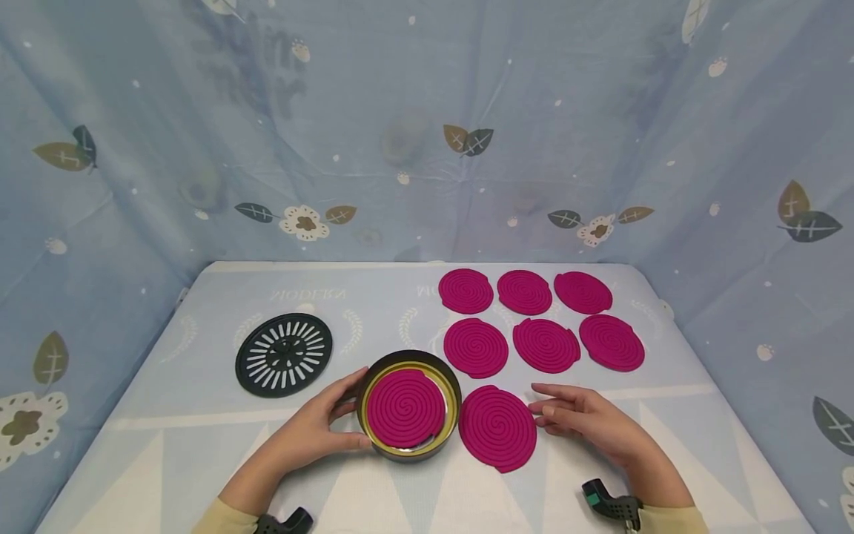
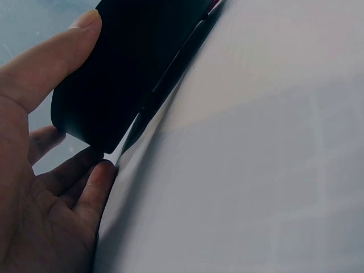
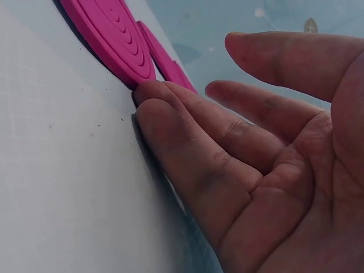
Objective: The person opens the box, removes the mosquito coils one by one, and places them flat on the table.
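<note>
A round dark tin (image 1: 374,447) with a yellow inner wall stands on the table, and a magenta mosquito coil (image 1: 405,408) lies inside it. My left hand (image 1: 325,420) grips the tin from its left side; the left wrist view shows the thumb along the dark wall (image 2: 131,57) and the fingers around the other side. Just right of the tin, another mosquito coil (image 1: 498,429) lies flat on the table. My right hand (image 1: 587,419) is at that coil's right edge with fingers extended, the fingertips at or touching its rim in the right wrist view. Nothing is held in it.
Behind and to the right, several more magenta coils (image 1: 476,348) lie in two rows. A black slotted round lid (image 1: 284,354) lies on the left of the table (image 1: 200,460). Patterned blue cloth (image 1: 400,193) hangs around the table's back and sides.
</note>
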`<state>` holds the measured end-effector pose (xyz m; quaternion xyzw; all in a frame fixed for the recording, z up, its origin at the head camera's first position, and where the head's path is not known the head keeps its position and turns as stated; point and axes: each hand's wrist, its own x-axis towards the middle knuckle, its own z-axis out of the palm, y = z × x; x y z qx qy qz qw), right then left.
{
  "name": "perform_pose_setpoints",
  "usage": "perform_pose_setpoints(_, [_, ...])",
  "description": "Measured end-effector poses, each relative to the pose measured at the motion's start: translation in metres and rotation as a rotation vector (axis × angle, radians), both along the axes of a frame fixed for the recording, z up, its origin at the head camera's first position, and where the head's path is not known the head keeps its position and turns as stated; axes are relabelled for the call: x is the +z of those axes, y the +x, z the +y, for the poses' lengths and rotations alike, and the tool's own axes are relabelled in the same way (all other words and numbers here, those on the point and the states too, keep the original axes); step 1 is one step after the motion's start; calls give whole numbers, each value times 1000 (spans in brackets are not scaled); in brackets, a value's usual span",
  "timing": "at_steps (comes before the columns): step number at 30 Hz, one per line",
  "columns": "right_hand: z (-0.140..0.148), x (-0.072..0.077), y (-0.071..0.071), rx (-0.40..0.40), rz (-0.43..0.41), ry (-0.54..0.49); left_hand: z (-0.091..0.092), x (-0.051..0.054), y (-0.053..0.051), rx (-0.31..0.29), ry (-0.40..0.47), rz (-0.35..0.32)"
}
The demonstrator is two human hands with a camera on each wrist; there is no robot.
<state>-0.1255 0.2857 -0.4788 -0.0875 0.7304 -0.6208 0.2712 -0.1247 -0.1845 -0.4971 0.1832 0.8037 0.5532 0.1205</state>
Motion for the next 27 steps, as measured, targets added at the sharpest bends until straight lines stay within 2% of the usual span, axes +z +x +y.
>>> perform_pose_setpoints(9, [-1, 2, 0, -8, -24, -11, 0, 2, 0, -4, 8, -11])
perform_pose_setpoints(17, [-1, 4, -1, -4, -12, -12, 0, 1, 1, -1, 6, -6])
perform_pose_setpoints(27, [-6, 13, -4, -69, 103, 24, 0, 3, 1, 0, 13, -6])
